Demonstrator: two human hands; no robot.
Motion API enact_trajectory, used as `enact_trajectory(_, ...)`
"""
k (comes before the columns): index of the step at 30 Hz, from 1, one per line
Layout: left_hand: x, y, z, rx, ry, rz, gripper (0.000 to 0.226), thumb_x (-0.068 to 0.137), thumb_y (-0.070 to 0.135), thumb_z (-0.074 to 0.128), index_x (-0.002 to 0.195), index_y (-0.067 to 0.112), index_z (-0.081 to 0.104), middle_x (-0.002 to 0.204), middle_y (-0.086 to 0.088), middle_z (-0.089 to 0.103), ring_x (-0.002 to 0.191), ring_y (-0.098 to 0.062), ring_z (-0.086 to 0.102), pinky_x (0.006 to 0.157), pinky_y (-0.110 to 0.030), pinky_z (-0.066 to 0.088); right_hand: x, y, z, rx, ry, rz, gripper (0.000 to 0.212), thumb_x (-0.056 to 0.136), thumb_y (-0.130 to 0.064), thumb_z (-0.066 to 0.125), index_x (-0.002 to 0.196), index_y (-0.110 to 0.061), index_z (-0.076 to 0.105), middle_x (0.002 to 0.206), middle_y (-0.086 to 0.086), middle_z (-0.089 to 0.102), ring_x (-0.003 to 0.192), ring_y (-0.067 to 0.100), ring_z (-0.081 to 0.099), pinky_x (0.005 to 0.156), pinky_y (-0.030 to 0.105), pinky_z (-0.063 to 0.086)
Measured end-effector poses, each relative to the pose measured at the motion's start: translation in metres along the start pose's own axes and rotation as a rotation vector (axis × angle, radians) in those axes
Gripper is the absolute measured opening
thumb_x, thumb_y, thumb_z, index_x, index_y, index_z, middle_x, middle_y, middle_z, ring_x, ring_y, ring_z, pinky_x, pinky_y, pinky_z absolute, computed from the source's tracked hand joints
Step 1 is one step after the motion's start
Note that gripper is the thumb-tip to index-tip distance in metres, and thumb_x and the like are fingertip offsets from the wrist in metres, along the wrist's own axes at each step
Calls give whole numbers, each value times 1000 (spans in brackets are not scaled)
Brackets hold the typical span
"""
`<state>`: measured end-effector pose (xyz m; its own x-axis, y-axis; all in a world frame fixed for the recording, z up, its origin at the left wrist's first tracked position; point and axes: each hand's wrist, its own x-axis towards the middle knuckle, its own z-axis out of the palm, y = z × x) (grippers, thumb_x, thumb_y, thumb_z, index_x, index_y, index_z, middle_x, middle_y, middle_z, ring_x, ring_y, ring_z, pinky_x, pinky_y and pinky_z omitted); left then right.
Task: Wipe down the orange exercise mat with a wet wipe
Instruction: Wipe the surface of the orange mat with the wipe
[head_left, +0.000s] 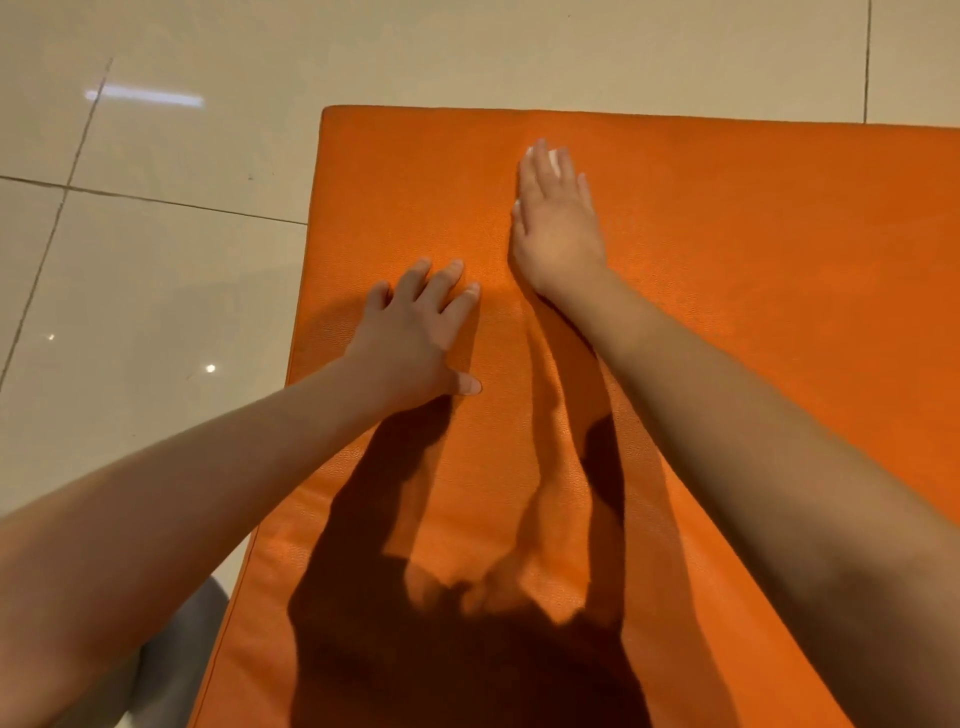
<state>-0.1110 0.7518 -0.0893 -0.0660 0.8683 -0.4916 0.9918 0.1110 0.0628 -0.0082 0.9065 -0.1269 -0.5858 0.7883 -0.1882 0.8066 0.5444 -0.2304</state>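
The orange exercise mat (727, 249) lies on the floor and fills the middle and right of the view. My right hand (558, 223) lies flat on it near the far edge, fingers together, pressing down on a white wet wipe (554, 157). Only small bits of the wipe show at and between the fingertips. My left hand (415, 338) rests on the mat near its left edge, nearer to me, with its fingers spread and nothing in it. Shadows of both arms fall on the mat's near part.
Glossy beige floor tiles (156, 286) surround the mat on the left and beyond its far edge. The mat's far left corner (327, 111) is in view. A patch of grey cloth (176, 670), my clothing, shows at the bottom left.
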Motion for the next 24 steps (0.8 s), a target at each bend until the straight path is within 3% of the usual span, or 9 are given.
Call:
enact_trajectory(3, 0, 0, 0, 2, -8, -3, 103, 82, 63, 62, 157, 22, 3, 164, -4, -6, 150, -30, -6, 118, -54, 13, 5, 16, -9, -54, -42, -184, 54, 107, -24, 22, 156, -9, 8, 164, 8, 1, 151, 25, 1, 120, 38, 0)
enact_trajectory(7, 0, 0, 0, -8, -8, -3, 103, 82, 62, 62, 157, 23, 3, 164, -3, -6, 150, -30, -6, 118, -55, 12, 34, 34, -23, -61, -24, 83, 54, 107, -24, 20, 156, -8, 6, 164, 9, -1, 151, 26, -1, 122, 41, 0)
enact_trajectory(9, 0, 0, 0, -4, -10, -2, 103, 82, 62, 62, 157, 23, 3, 164, -3, -6, 150, -30, -6, 118, -56, 12, 38, 21, -24, -54, -36, 126, 54, 107, -24, 20, 156, -7, 5, 164, 9, -3, 151, 27, -4, 122, 41, 0)
enact_trajectory(12, -1, 1, 0, -4, -13, -8, 103, 82, 63, 61, 157, 23, 3, 164, -3, -6, 150, -30, -7, 119, -55, 11, 32, 13, -21, -16, -74, -125, 54, 107, -25, 21, 156, -8, 6, 164, 7, -2, 151, 25, -3, 121, 40, -1)
enact_trajectory(14, -1, 2, 0, -9, -18, -12, 103, 82, 63, 61, 157, 24, 2, 164, -2, -7, 150, -29, -8, 119, -55, 10, 34, 30, -23, -72, -72, -189, 53, 107, -27, 20, 157, -11, 7, 164, 6, 1, 151, 23, -1, 121, 40, -2)
enact_trajectory(19, -2, 4, -1, -6, -38, -13, 102, 84, 62, 60, 156, 24, -1, 164, -2, -10, 150, -28, -9, 119, -54, 9, 42, 62, -32, -70, 24, 275, 54, 107, -27, 15, 155, -5, 9, 164, 11, 1, 151, 28, -1, 122, 42, -1)
enact_trajectory(24, -1, 5, -1, -13, -35, -15, 102, 84, 62, 60, 156, 24, -1, 164, -2, -9, 150, -28, -9, 119, -54, 9, 7, 59, -18, -10, -6, -132, 53, 108, -26, 22, 156, -7, 10, 164, 9, 3, 151, 26, 0, 120, 37, -3)
